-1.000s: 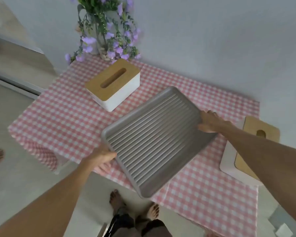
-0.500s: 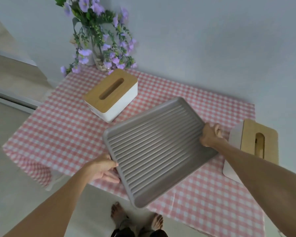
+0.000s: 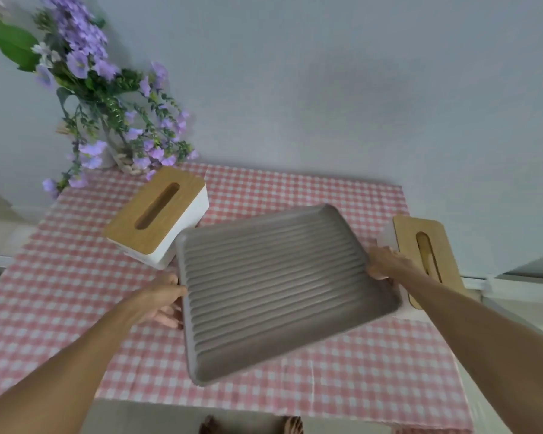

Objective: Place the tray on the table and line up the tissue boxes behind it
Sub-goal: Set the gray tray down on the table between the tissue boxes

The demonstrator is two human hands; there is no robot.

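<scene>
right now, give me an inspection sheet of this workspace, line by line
surface: table under a pink checked cloth, set against a pale wall.
job's things: grey ribbed tray held tilted over the cloth; whether it touches the cloth cannot be told. left tissue box sits at an angle by the tray's far left corner; right tissue box lies at the table's right edge, partly hidden by the arm.
clutter: vase of purple flowers at the far left corner.
grips: left hand closed on the tray's left rim; right hand closed on its right rim.
cables: nothing seen.
surroundings: bare feet below the near edge.
</scene>
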